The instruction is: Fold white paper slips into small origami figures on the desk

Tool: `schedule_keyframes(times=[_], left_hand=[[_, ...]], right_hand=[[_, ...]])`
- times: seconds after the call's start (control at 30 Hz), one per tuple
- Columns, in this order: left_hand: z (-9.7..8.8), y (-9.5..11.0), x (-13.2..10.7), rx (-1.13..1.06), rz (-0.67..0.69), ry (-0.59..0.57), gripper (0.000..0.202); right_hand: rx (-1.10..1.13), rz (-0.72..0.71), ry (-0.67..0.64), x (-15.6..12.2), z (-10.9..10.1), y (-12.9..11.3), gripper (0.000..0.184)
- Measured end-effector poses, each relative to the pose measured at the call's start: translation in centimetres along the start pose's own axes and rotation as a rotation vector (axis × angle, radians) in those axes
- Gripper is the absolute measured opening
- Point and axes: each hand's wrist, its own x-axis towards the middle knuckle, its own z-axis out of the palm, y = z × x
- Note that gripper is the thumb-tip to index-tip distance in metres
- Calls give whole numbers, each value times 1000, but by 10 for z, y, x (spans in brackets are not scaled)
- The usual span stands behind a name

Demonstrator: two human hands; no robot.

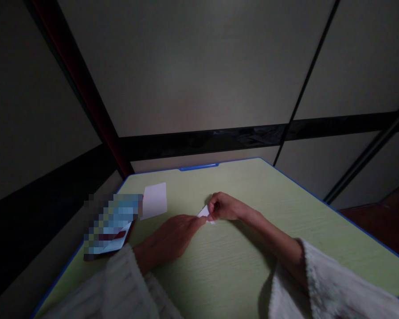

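Note:
A small piece of white paper [204,212], apparently folded, lies at the middle of the table between my two hands. My left hand [173,235] reaches in from the left, its fingers pressing on the paper's near side. From the right, my right hand [224,206] pinches the paper's right edge with curled fingers. The fingertips of both hands nearly meet there and hide part of the paper. A larger white sheet [154,200] lies flat to the left, beyond my left hand and apart from it.
A light green table [269,190] with a blue rim spreads under my hands. At its left edge lies a blue book or packet [119,221], partly blurred out. A blue handle-like strip [199,167] sits on the far edge. Grey cabinet panels [199,66] stand close behind.

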Motion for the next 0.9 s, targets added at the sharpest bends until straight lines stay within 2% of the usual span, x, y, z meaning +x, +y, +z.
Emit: schedule_keyframes(times=[0.13,0.37,0.7,0.8,0.9], left_hand=[[0,-1,-3,64,43,-20,35],[4,-7,-4,-23,93,27,38],[3,-3,2,7,70,20,37],[6,-7,0,16,76,55,36],[8,-9,-2,8,57,76,36]], right_hand=[[-5,-7,11,-2,0,-3,15],[-4,-90,-8,-8,-4,-10,18],[29,-71,-9,-5,-2,1,16],[27,-82,17,-7,-3,0,16],[46,-76,130,-10,-2,-2,15]])
